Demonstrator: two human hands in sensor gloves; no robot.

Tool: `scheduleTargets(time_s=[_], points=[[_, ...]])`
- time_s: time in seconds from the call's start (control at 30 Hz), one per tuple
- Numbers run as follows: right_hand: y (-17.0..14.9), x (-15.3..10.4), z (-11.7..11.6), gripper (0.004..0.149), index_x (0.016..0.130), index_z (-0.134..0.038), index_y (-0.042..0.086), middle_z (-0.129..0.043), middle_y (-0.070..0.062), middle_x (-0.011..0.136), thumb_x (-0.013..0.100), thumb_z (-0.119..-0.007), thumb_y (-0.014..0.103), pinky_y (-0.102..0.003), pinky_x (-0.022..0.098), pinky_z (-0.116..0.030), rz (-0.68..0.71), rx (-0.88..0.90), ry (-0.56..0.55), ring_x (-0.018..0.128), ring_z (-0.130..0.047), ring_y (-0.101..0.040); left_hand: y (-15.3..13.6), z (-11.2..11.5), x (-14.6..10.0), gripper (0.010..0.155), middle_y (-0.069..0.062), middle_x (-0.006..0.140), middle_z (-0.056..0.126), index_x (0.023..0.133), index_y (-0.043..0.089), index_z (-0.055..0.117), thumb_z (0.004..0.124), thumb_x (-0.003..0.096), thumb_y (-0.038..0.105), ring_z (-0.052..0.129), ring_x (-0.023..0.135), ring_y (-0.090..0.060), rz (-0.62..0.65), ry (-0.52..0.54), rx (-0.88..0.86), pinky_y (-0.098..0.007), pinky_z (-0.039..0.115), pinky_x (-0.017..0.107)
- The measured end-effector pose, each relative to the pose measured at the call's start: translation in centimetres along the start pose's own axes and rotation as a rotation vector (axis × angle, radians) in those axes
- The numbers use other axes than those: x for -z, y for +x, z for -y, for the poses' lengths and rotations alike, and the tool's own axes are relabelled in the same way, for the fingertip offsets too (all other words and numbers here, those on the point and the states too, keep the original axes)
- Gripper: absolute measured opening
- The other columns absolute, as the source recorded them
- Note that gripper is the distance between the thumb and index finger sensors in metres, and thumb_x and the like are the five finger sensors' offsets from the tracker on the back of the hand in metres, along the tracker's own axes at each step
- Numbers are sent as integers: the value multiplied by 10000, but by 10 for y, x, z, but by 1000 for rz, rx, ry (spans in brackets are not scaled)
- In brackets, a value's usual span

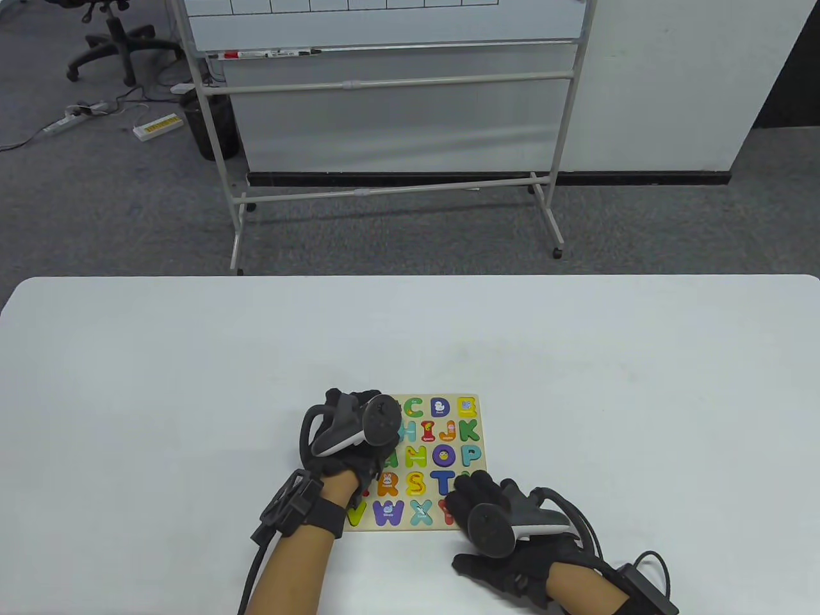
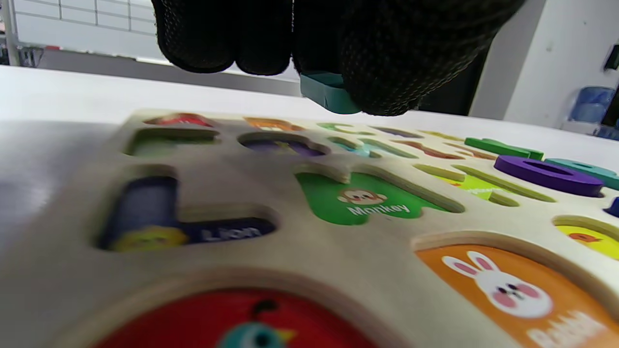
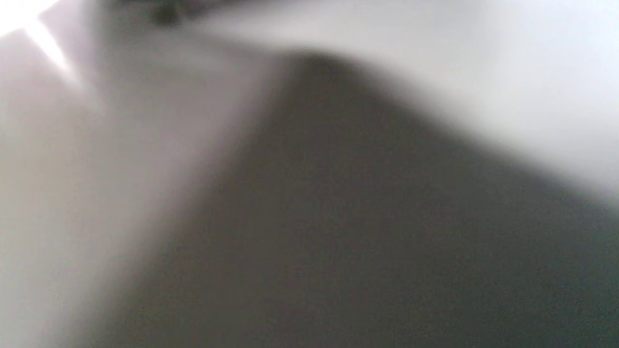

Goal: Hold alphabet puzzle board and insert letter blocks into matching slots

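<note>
The wooden alphabet puzzle board (image 1: 485,448) lies on the white table, near its front edge. My left hand (image 1: 359,416) hovers over the board's left columns and pinches a teal letter block (image 2: 329,94) just above the board (image 2: 309,251). Below it, the Lion slot (image 2: 184,227), the Monkey slot (image 2: 362,200) and the Rabbit slot (image 2: 503,285) are open. A purple O block (image 2: 549,174) sits in its slot to the right. My right hand (image 1: 471,493) rests its fingers on the board's lower right corner. The right wrist view is a blur.
The white table (image 1: 192,384) spreads wide around the board. Behind the table stand a whiteboard on a wheeled frame (image 1: 384,83) and an office chair (image 1: 115,38) on grey carpet.
</note>
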State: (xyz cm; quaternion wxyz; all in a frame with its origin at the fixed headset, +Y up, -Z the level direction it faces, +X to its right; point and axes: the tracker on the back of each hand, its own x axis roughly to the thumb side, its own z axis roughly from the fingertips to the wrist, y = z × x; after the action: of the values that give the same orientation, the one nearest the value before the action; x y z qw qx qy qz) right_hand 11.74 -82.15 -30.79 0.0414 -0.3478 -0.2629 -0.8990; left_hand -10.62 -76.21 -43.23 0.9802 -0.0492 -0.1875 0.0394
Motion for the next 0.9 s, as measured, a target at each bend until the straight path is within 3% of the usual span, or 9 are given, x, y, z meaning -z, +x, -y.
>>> scheduleTargets(time_s=[0.27, 0.9], points=[[0, 0, 0, 899, 1054, 189, 194, 251, -126, 1098, 540, -337, 711, -638, 707, -36, -7, 10, -4, 1024, 210, -386, 15, 5, 13, 573, -162, 1060, 613, 1024, 186, 691, 853, 515, 390, 701, 981, -452, -7, -32, 41, -758, 383, 708], [0, 1, 1, 899, 1054, 189, 195, 254, -125, 1097, 540, -338, 711, -639, 705, -33, -6, 12, -3, 1023, 214, -385, 11, 8, 17, 510, -143, 1020, 703, 968, 194, 751, 869, 501, 364, 740, 972, -430, -41, -77, -23, -755, 413, 702]])
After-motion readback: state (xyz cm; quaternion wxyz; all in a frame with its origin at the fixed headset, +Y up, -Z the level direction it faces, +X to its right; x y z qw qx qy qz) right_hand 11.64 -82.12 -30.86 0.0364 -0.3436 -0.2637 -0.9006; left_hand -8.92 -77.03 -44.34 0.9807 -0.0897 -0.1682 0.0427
